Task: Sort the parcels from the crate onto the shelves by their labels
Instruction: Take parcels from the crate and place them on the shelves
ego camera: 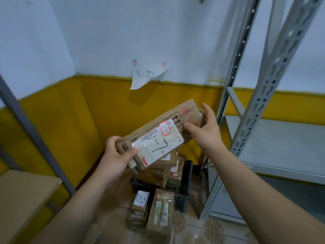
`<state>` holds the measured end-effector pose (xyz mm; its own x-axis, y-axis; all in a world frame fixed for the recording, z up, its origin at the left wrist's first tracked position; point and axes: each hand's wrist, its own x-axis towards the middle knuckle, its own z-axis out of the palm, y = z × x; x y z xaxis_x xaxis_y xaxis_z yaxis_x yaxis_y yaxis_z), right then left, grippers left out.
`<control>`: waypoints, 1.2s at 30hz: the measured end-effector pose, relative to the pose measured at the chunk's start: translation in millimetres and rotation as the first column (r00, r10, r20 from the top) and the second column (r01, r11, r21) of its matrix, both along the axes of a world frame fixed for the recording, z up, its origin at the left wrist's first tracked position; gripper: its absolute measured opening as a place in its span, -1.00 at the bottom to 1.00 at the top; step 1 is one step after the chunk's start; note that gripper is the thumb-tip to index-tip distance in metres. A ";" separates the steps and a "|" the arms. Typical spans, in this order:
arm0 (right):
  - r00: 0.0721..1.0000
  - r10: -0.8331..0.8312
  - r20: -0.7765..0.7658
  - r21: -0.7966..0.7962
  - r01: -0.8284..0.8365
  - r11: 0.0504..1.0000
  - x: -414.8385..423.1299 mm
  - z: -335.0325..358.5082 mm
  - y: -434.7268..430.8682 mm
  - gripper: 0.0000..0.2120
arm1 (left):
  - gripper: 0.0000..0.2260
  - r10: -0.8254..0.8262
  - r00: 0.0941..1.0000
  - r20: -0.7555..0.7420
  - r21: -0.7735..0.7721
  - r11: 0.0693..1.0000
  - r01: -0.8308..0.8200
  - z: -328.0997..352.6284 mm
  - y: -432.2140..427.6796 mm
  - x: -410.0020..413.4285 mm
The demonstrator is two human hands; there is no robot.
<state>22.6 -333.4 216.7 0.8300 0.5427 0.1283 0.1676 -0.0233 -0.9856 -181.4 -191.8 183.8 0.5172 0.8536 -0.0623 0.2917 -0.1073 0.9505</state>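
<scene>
A flat, tape-glossed cardboard parcel with a white label hangs tilted between both hands; the left grip pinches its near lower end; the right grip clasps its far upper end; below, a black slotted plastic crate holds stacked brown boxes; a grey metal shelf stands right.

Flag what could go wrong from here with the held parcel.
1. The left hand and right hand hold the parcel only at its ends; a slip would likely drop it onto the crate below.
2. The left thumb overlaps the label edge, so misreading seems possible.
3. The shelf upright stands near the right hand; a swing might knock it.
</scene>
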 end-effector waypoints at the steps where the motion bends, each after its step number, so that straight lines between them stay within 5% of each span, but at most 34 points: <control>1: 0.999 -0.012 0.038 -0.003 0.013 1.000 -1.4 5.4 -4.2 -0.16 | -0.57 0.019 1.000 0.011 -0.027 0.999 -0.018 -4.0 -14.6 0.0; 4: 0.986 -0.065 0.152 0.023 0.062 0.998 -11.6 22.4 -12.1 -0.11 | -0.52 0.060 0.992 0.112 -0.113 0.992 -0.047 -10.7 -49.2 -0.2; 10: 0.979 0.022 0.204 -0.042 -0.014 0.999 -46.4 15.2 -26.1 -0.07 | -0.83 0.071 0.958 0.278 -0.272 0.962 0.008 -0.3 -105.1 10.9; 18: 0.991 -0.085 0.100 0.004 0.085 0.996 -59.4 -6.3 -52.4 -0.33 | -0.66 -0.261 0.965 -0.005 0.004 0.965 0.261 13.4 -131.6 5.3; 22: 0.981 -0.190 -0.042 -0.044 0.188 0.981 -69.9 -30.9 -79.6 -0.51 | -0.25 -0.484 0.874 -0.040 -0.075 0.874 0.480 8.3 -137.9 1.7; 28: 0.909 -0.393 -0.137 -0.252 0.351 0.902 -90.8 -72.7 -156.7 -0.55 | -0.43 -0.700 0.712 -0.064 -0.211 0.706 0.676 -37.0 -167.2 15.0; 36: 0.780 -0.616 -0.114 -0.421 0.523 0.741 -75.6 -128.9 -320.6 -0.20 | -0.49 -0.888 0.456 -0.067 -0.339 0.450 0.826 -58.8 -286.3 63.0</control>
